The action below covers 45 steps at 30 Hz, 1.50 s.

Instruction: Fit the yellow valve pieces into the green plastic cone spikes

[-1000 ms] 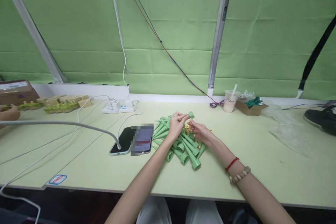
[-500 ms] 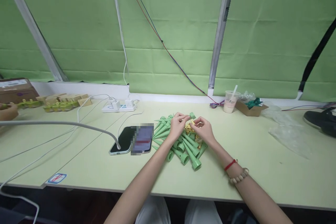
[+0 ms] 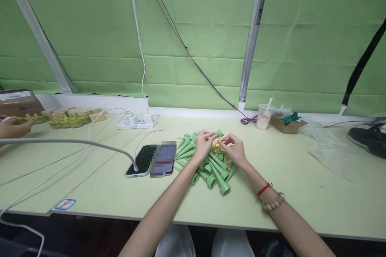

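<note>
A heap of green plastic cones (image 3: 211, 168) lies on the pale green table (image 3: 286, 184), with small yellow pieces (image 3: 216, 147) on top. Above the heap, my left hand (image 3: 202, 145) is closed on one green cone (image 3: 219, 133), whose wide end points right. My right hand (image 3: 233, 149) pinches something small and yellow right next to that wide end. Fingertips of both hands almost meet.
A phone (image 3: 152, 160) on a white cable lies left of the heap. A power strip (image 3: 137, 122), a drink cup (image 3: 265, 115) and a cardboard box (image 3: 288, 122) stand at the back. Another person's hand (image 3: 13, 128) is at the far left by yellow-green parts (image 3: 64, 120). Clear plastic wrap (image 3: 331, 148) lies right.
My right hand has lifted from the heap and closed in on the wide end of the cone in my left hand. The other person's hand at the far left has shifted.
</note>
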Motion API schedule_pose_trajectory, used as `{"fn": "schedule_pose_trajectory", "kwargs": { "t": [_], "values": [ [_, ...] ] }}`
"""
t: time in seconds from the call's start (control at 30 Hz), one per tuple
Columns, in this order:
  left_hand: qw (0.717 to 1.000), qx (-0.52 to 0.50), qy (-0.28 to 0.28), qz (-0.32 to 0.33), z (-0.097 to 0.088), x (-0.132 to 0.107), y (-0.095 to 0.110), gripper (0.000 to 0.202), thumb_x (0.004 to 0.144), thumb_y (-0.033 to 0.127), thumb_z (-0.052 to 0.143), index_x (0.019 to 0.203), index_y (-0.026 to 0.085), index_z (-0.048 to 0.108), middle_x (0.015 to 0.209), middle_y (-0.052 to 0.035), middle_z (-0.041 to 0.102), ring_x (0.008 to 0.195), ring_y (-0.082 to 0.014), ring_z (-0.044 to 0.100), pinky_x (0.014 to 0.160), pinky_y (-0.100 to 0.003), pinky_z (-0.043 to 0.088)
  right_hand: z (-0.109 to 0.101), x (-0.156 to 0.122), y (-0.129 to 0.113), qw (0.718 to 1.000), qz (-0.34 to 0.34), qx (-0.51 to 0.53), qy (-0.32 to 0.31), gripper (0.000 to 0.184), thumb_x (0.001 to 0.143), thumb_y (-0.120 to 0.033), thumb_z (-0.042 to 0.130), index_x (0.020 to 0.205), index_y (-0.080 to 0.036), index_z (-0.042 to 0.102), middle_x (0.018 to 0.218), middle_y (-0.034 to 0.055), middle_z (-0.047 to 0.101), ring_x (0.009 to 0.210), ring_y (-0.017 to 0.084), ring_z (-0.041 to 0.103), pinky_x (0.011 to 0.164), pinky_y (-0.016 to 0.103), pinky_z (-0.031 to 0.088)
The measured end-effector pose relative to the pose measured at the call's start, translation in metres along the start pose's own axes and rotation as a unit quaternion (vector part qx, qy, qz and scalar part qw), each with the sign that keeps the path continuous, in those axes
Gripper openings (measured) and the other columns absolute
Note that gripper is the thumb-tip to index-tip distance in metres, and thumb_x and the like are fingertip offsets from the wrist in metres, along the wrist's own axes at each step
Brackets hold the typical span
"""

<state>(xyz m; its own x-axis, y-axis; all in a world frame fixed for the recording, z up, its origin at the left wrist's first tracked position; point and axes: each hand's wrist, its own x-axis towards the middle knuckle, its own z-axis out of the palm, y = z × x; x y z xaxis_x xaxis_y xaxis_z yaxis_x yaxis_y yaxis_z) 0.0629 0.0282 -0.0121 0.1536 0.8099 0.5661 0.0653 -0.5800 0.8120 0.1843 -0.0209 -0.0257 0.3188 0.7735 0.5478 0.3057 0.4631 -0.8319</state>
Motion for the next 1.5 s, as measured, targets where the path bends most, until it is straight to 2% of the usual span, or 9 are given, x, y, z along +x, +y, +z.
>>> {"fn": "schedule_pose_trajectory", "kwargs": {
  "t": [0.07,0.27,0.37,0.5,0.7,0.87,1.07,1.3,1.5],
  "values": [
    [1.0,0.006,0.004,0.003,0.0,0.0,0.0,0.016,0.07,0.029,0.061,0.075,0.018,0.071,0.071,-0.0026,0.055,0.068,-0.012,0.053,0.058,-0.024,0.04,0.0,0.0,-0.003,1.0,-0.017,-0.009,0.002,0.032,0.061,-0.046,0.065,0.059,-0.017,0.052,0.068,0.0021,0.056,0.058,0.013,0.053,0.044,0.022,0.04],
    [1.0,-0.016,0.012,0.005,-0.003,0.002,0.002,0.018,0.07,0.032,0.061,0.078,0.018,0.07,0.073,-0.0025,0.054,0.067,-0.0113,0.052,0.056,-0.023,0.039,-0.003,0.004,-0.01,0.95,0.248,0.151,-0.113,0.041,0.065,-0.055,0.059,0.081,-0.017,0.063,0.082,0.0054,0.062,0.052,0.009,0.053,0.038,0.019,0.039],
    [0.999,-0.026,-0.005,0.029,-0.002,0.001,0.004,0.017,0.07,0.031,0.062,0.077,0.018,0.07,0.073,-0.0023,0.055,0.067,-0.0111,0.052,0.058,-0.023,0.04,-0.003,0.005,-0.007,0.925,0.29,0.189,-0.158,0.036,0.062,-0.049,0.065,0.079,-0.016,0.063,0.077,0.003,0.06,0.053,0.007,0.051,0.038,0.015,0.036],
    [0.999,-0.007,-0.018,0.028,0.001,0.0,0.004,0.02,0.067,0.033,0.064,0.079,0.018,0.07,0.075,-0.0028,0.056,0.065,-0.0109,0.052,0.055,-0.023,0.039,0.0,0.003,0.0,0.959,0.226,0.14,-0.103,0.029,0.058,-0.04,0.069,0.066,-0.017,0.055,0.057,-0.0033,0.05,0.048,0.007,0.044,0.039,0.017,0.033],
    [1.0,-0.003,-0.013,0.01,0.005,-0.004,0.005,0.019,0.068,0.034,0.062,0.074,0.018,0.071,0.071,-0.0031,0.056,0.068,-0.0127,0.054,0.057,-0.024,0.041,0.003,-0.002,-0.002,0.997,-0.025,-0.061,0.028,0.018,0.062,-0.026,0.059,0.054,-0.019,0.045,0.054,-0.0034,0.049,0.051,0.01,0.044,0.051,0.023,0.037],
    [1.0,-0.024,0.002,0.004,0.003,-0.004,0.01,0.02,0.068,0.035,0.062,0.075,0.017,0.071,0.072,-0.0026,0.056,0.063,-0.0103,0.052,0.053,-0.022,0.039,0.001,0.001,-0.005,0.995,0.083,0.041,-0.022,0.025,0.06,-0.039,0.064,0.063,-0.018,0.052,0.061,-0.0016,0.052,0.047,0.009,0.045,0.042,0.022,0.036],
    [0.999,-0.049,0.016,-0.014,0.001,-0.002,0.011,0.025,0.068,0.038,0.062,0.078,0.016,0.07,0.076,-0.0022,0.055,0.054,-0.0066,0.046,0.048,-0.021,0.035,-0.002,0.002,-0.011,0.945,0.244,0.177,-0.127,0.034,0.064,-0.048,0.063,0.077,-0.017,0.064,0.077,0.0035,0.059,0.052,0.009,0.051,0.039,0.019,0.037],
    [0.999,-0.01,0.028,0.036,0.001,-0.003,0.012,0.027,0.065,0.039,0.065,0.081,0.018,0.07,0.074,-0.002,0.055,0.058,-0.0074,0.045,0.049,-0.021,0.034,0.003,0.0,-0.007,0.968,0.189,0.165,-0.019,0.039,0.05,-0.044,0.074,0.062,-0.018,0.048,0.057,-0.0048,0.048,0.049,0.008,0.046,0.039,0.018,0.036],
    [0.999,-0.05,0.021,0.005,0.002,-0.003,0.014,0.026,0.066,0.04,0.064,0.079,0.018,0.07,0.074,-0.0016,0.054,0.051,-0.0052,0.042,0.045,-0.02,0.033,0.003,-0.002,-0.011,0.997,0.032,0.038,0.054,0.036,0.058,-0.046,0.068,0.059,-0.018,0.046,0.064,-0.0009,0.052,0.05,0.009,0.046,0.041,0.02,0.039]
  ]
}}
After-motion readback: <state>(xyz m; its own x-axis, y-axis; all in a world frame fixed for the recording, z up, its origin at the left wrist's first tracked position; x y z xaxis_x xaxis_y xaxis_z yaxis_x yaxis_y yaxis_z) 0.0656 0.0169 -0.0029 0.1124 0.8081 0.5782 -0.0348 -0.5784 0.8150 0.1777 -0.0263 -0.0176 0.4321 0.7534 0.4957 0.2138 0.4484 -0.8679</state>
